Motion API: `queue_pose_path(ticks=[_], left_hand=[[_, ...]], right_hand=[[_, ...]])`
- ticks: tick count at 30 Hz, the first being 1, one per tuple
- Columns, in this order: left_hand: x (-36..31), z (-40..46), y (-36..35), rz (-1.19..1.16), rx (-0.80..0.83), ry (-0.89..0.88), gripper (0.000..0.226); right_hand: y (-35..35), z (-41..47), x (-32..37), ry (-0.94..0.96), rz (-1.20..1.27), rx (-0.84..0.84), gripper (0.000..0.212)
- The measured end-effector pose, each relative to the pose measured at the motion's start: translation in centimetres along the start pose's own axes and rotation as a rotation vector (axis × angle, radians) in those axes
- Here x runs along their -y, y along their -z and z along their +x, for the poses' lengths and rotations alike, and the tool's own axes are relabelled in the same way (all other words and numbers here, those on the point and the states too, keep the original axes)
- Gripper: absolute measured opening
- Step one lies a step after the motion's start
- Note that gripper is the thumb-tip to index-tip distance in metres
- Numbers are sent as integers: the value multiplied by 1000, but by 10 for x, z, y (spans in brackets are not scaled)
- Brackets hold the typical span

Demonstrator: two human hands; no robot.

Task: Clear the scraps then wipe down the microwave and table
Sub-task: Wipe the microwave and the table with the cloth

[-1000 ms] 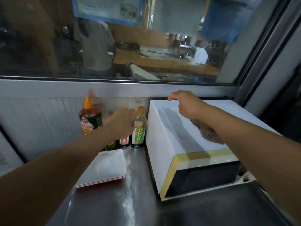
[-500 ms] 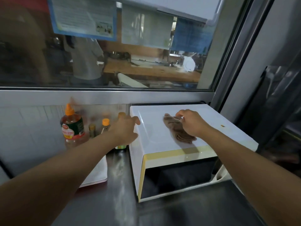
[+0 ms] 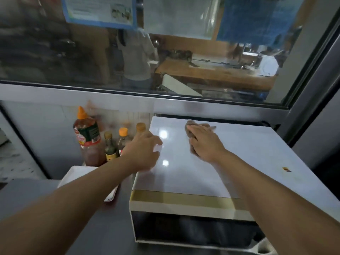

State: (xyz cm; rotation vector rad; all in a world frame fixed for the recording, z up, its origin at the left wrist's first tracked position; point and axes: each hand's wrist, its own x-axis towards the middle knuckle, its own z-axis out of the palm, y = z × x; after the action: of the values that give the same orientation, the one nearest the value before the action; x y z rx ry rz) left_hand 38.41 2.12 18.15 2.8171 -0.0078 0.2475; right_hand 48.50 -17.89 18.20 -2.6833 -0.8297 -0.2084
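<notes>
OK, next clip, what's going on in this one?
A person is wiping the top of a white microwave. The right hand presses a brownish cloth flat near the back edge, while the left hand rests on the top's left edge. Left of the microwave, sauce bottles stand against the wall, with a white square plate in front of them on the steel counter.

Crumpled brown cloth [image 3: 191, 126] lies on white microwave [image 3: 239, 162] top, near rear edge

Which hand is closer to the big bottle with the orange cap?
The left hand. It rests on the microwave's left top edge, just right of the small bottles beside the big bottle. The right hand presses the cloth farther right, mid-top.
</notes>
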Motion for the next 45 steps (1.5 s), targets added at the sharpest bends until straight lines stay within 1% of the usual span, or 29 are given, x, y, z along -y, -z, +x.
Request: queue_pose_path(ticks=[3, 5, 8, 11, 13, 16, 17, 18, 20, 21, 24, 26, 28, 32, 34, 36, 38, 41, 43, 45], left_hand=[[2, 5, 1, 3, 41, 27, 37], [2, 6, 2, -17, 35, 43, 37], [1, 4, 1, -29, 24, 50, 37], [-1, 1, 0, -11, 9, 51, 37], [-3, -3, 0, 19, 14, 58, 37], [-10, -6, 5, 50, 40, 77, 38], [-14, -6, 7, 71, 36, 88, 39], [-19, -6, 8, 107, 14, 94, 42], [-32, -8, 7, 169, -40, 69, 50], [-39, -9, 4, 163, -49, 42, 50], [-59, -11, -6, 61, -3, -14, 44], [-69, -9, -8, 16, 12, -22, 41], [-76, -5, -9, 17, 22, -33, 40], [-88, 8, -8, 73, 22, -3, 44], [-100, 16, -12, 71, 22, 22, 45], [-110, 22, -17, 44, 29, 28, 44], [-125, 27, -27, 25, 36, 25, 42], [-143, 31, -41, 52, -10, 33, 39], [-149, 34, -46, 73, -44, 69, 37], [-152, 36, -48, 79, -42, 113, 36]], right_hand=[[-2, 23, -7, -98, 30, -25, 37], [-4, 32, -8, -105, 4, 0, 33], [-2, 28, 3, -15, 36, 44, 26], [0, 0, 25, 60, 204, 86, 33], [1, -26, 37, 98, 268, 92, 36], [9, -63, 34, 175, 236, 112, 39], [14, -72, 24, 165, 223, 125, 39], [20, -79, 12, 120, 219, 124, 39], [31, -91, -20, -58, 198, 77, 39], [37, -96, -37, -155, 148, 44, 40], [48, -100, -72, -372, -72, -46, 45], [45, -93, -69, -441, -140, -73, 47], [36, -84, -46, -402, -134, -68, 47], [17, -79, -6, -70, -36, -33, 34], [20, -81, -14, -16, 2, 1, 39], [28, -82, -34, -16, 0, 42, 43], [40, -84, -72, -66, -9, 51, 42], [59, -82, -133, -201, -31, 33, 36], [66, -73, -164, -235, -80, 25, 33], [71, -59, -184, -244, -124, 5, 34]])
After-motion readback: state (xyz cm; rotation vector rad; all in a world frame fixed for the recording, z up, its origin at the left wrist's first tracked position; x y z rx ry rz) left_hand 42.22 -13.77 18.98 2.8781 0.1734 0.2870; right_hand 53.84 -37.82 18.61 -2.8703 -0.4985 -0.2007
